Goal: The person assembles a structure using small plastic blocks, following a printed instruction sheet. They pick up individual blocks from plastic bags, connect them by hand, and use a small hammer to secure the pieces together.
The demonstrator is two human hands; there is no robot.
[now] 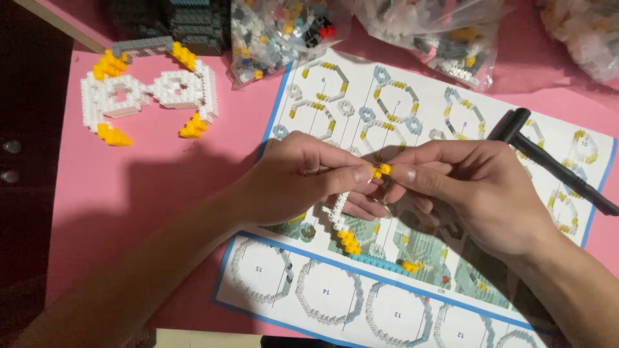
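Observation:
My left hand (pixel 303 177) and my right hand (pixel 477 193) meet above a printed instruction sheet (pixel 419 103). Between their fingertips sits a small yellow brick piece (pixel 381 171). It tops a thin ring-shaped build of white, yellow and light blue tiny bricks (pixel 345 235) that hangs down from my left fingers over the sheet. Both hands pinch this build at its top. Part of the ring is hidden behind my fingers.
A finished white-and-yellow brick assembly (pixel 151 93) lies on the pink mat at the back left. Clear bags of loose tiny bricks (pixel 284 32) line the far edge. A black hammer-shaped tool (pixel 548 158) rests on the sheet's right side.

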